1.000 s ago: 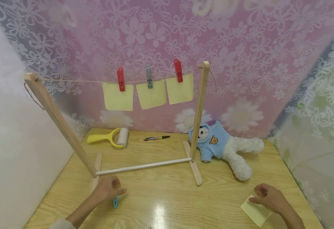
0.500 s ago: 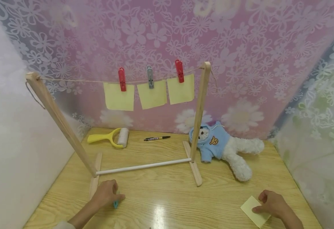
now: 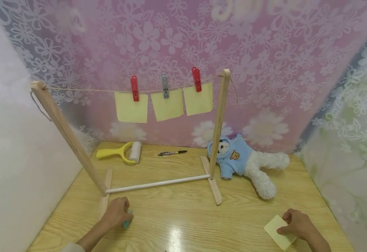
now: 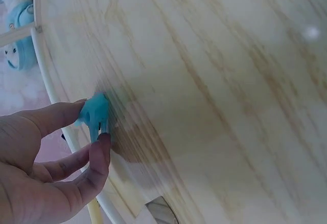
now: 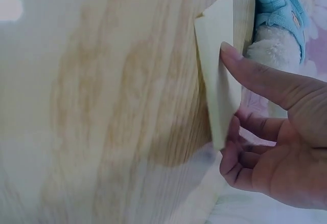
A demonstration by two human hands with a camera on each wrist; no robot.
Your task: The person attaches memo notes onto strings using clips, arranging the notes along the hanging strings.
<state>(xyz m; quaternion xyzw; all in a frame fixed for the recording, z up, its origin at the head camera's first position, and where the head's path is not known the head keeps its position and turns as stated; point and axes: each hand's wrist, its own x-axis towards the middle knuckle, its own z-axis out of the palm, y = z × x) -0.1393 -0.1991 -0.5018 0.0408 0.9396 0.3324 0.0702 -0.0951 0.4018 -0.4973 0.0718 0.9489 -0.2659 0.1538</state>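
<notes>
At the front left, my left hand (image 3: 116,212) pinches a light-blue clothespin (image 4: 97,112) between thumb and fingertips, close over the table. The fingers partly cover the clothespin (image 3: 126,223) in the head view. Off at the front right, my right hand (image 3: 299,224) holds a yellow sticky note (image 3: 277,233), its thumb (image 5: 232,51) on the upper face and its other fingers curled at the edge. The sticky note (image 5: 214,75) lies at an angle near the tabletop.
A wooden rack (image 3: 220,122) carries a string with three yellow notes (image 3: 132,113), held by two red clothespins (image 3: 134,88) and a grey one (image 3: 164,85). Behind lie a yellow-handled lint roller (image 3: 111,152) and a pen (image 3: 172,153). A plush toy (image 3: 238,157) in blue rests right.
My left hand has come down onto the light-blue clothespin, gripped it and tilted it slightly. My right fingers have shifted on the sticky note, which has stayed almost in place.
</notes>
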